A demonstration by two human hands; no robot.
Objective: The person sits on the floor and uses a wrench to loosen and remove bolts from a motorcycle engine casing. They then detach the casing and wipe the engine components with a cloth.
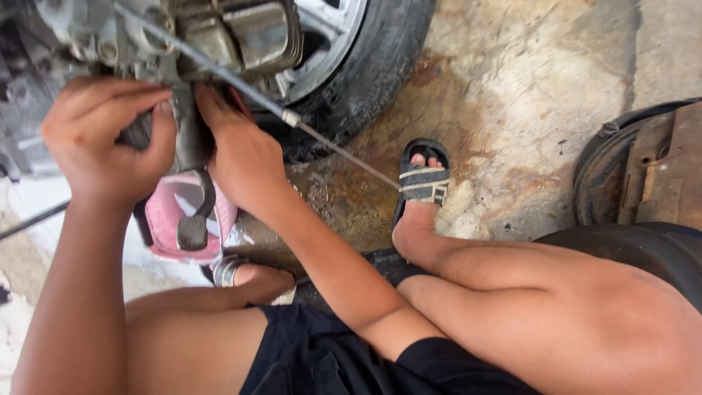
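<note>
— Left hand [102, 135]?
— Curled at nine o'clock, grip clamped on the grimy engine part [186, 124].
— Right hand [238, 157]?
— Just beside, pressed flat on it, fingers together. Part under motorcycle wheel [365, 66]; pink tray [164, 216] below.

Between the fingers [157, 117] sits a dull grey metal engine part [191, 132], greasy and dark in spots. Just below them lies a pink container [164, 219]. Right of them a black tyre [373, 66] rims a silver wheel [329, 44]; the floor [512, 110] is rust-stained beige, the sandal [422, 183] black with pale stripes
</note>
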